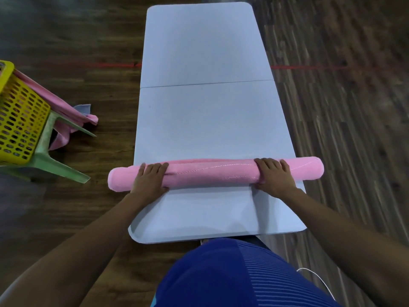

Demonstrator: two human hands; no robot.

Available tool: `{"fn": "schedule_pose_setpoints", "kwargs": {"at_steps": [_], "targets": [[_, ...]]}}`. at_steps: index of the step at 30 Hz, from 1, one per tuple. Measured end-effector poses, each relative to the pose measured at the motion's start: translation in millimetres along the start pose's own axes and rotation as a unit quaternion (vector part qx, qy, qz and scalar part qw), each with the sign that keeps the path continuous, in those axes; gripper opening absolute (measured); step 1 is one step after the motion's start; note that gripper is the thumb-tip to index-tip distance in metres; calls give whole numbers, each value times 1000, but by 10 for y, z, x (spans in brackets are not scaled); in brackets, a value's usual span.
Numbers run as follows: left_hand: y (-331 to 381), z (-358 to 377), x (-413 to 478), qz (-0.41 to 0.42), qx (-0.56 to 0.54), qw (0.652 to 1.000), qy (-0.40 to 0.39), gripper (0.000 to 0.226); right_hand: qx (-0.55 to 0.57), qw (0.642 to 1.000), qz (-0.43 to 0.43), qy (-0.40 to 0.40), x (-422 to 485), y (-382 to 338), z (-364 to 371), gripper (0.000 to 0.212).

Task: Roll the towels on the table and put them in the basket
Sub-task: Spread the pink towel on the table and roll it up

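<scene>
Pink fabric towel (212,173), wound into one long tight cylinder, lies crosswise on the near part of the pale blue-grey folding table (205,120), its two ends jutting past the table's left and right edges. A stitched hem line runs along the top of the roll, and a thin strip of pink shows along its far side, so the rolling of this piece looks finished or within a last turn; I cannot tell which.

The left hand (150,179) rests flat on the roll near its left end, fingers laid straight over the top. The right hand (273,177) grips it towards the right end, fingers curved over the top and thumb tucked against the near side.

What remains, by my judgement, is lifting the roll and carrying it to the yellow perforated plastic basket (20,120), which sits far left on a green plastic stool (55,165), well apart from the table. Loose pink cloths (44,91) hang over the basket's far side, apparently unrolled.
</scene>
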State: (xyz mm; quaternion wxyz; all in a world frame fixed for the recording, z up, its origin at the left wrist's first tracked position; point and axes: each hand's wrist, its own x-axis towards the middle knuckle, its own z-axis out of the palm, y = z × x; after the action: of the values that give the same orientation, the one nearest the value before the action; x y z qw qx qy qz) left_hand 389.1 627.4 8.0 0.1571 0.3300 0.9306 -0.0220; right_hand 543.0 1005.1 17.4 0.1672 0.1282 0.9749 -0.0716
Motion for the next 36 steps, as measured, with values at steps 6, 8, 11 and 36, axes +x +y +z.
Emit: {"fn": "schedule_pose_setpoints", "kwargs": {"at_steps": [6,8,11,36], "targets": [[-237,-63,107,1,-21,999,-41,86,-26,996,-3,-83,221,219,-150,90],[-316,-33,126,22,-36,999,-31,89,-27,995,-12,-99,284,302,-181,89],[-314,-17,172,32,-35,998,-29,89,-34,994,-20,-100,362,344,-182,82],[1658,-105,648,-329,-507,796,4,67,458,831,308,-68,439,-1330,-54,82]]}}
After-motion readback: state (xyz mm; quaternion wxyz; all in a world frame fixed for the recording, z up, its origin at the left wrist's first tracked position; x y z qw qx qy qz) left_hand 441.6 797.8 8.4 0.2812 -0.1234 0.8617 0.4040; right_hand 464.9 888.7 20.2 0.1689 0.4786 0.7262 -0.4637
